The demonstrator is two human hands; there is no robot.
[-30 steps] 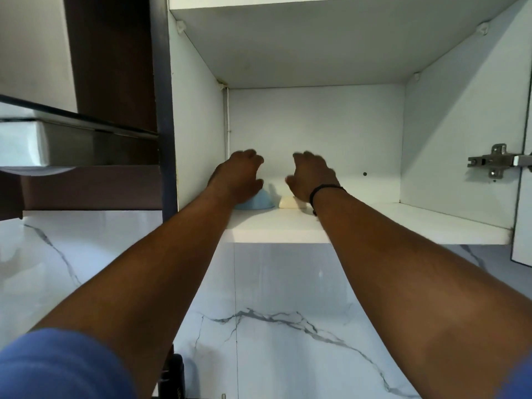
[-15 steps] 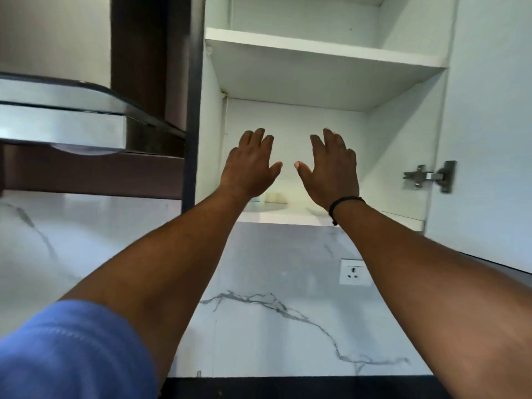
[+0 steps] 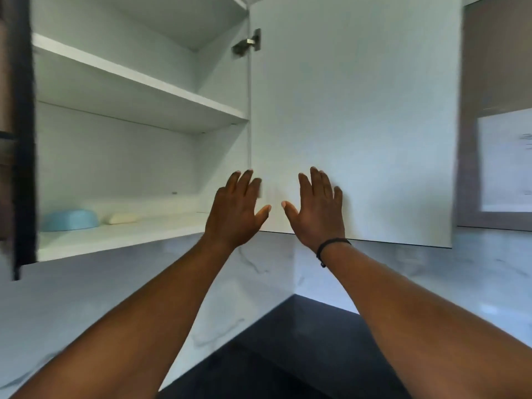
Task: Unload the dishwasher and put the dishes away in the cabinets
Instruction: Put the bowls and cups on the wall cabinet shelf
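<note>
Hands raised with fingers spread and holding nothing: the left hand (image 3: 234, 210) and the right hand (image 3: 318, 210) are up in front of the open white cabinet door (image 3: 354, 110). Well to their left, an upturned pale blue bowl (image 3: 70, 219) and a small cream dish (image 3: 122, 218) sit side by side on the white cabinet's bottom shelf (image 3: 115, 240), clear of all fingers.

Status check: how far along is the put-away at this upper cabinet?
Done: a blue bowl and a pale dish sit on the bottom shelf. In hand: nothing; the left hand and right hand are open and empty, raised in front of the open cabinet door. Left: the door is not yet shut, and the dishwasher is out of view.
</note>
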